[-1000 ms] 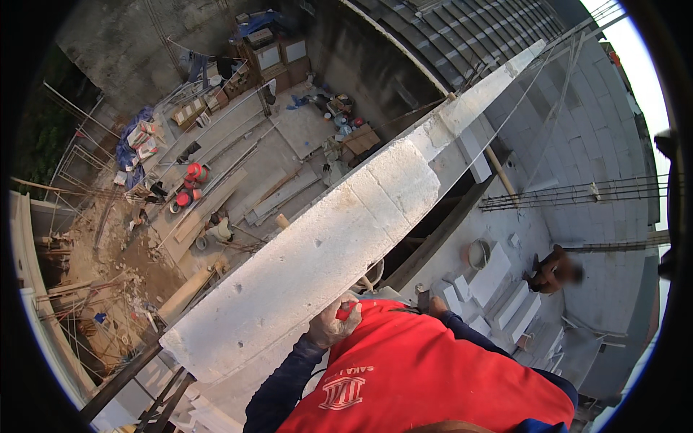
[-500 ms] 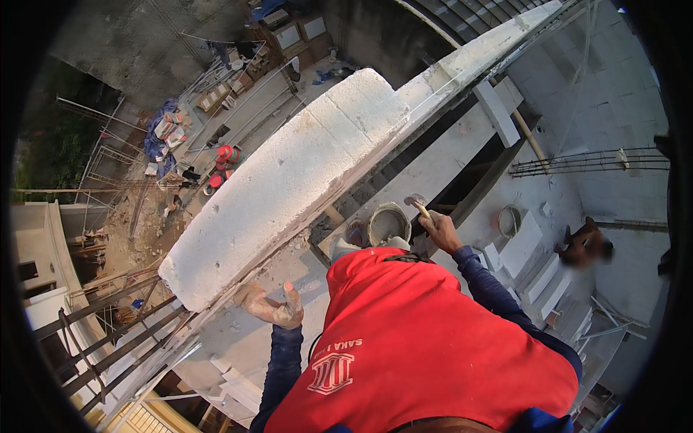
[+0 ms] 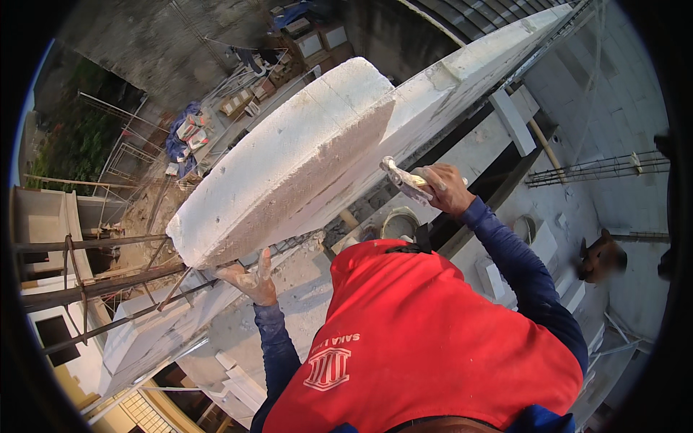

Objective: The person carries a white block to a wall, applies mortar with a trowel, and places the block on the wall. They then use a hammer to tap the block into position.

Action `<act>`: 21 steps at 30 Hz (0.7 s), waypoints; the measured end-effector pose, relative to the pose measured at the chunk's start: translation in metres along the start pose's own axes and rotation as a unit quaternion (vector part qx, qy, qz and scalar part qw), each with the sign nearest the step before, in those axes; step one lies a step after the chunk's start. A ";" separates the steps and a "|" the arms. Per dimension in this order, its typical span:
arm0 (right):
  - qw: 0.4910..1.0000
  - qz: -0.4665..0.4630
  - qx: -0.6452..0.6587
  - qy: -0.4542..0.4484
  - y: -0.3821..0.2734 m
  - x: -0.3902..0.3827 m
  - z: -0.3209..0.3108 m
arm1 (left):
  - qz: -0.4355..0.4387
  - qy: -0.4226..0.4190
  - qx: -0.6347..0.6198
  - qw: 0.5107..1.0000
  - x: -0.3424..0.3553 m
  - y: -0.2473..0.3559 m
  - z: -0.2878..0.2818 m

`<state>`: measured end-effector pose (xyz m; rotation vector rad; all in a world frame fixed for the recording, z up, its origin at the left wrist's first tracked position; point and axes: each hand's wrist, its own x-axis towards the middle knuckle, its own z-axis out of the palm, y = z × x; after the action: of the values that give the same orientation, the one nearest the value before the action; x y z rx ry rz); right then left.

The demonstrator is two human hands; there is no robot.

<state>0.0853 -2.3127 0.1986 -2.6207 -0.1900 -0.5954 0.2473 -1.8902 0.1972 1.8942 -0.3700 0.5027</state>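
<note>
A long pale lightweight concrete block [image 3: 289,155] lies along the top of a white block wall [image 3: 473,61]. My left hand [image 3: 253,280] is at the block's near lower edge, fingers spread and thumb up, the fingertips at its underside; whether they press on it I cannot tell. My right hand [image 3: 444,189] is closed round a short, mortar-smeared hammer [image 3: 404,179], raised beside the block's inner face. Its head points toward the wall, apart from the block. A bucket of grey mortar [image 3: 399,222] stands below my right hand, partly hidden by my red shirt.
Steel reinforcing bars [image 3: 108,294] jut out at the left end of the wall. Beyond the wall is a drop to rubble and stacked bags [image 3: 189,133]. More white blocks [image 3: 514,121] and a second bucket [image 3: 525,228] are at right, with another person [image 3: 603,260] farther right.
My right hand has risen with the hammer, up toward the wall. My left hand has shifted slightly left and up along the block's edge. The view has tilted, showing more of the block's inner face.
</note>
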 end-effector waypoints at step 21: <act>0.995 -0.093 -0.026 -0.019 0.031 0.030 0.014 | 0.133 -0.368 0.258 0.883 0.042 -0.088 -0.063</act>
<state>0.1246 -2.3330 0.1889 -2.6853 -0.4395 -0.6209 0.3150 -1.8001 0.1687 2.5372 -1.0945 0.0178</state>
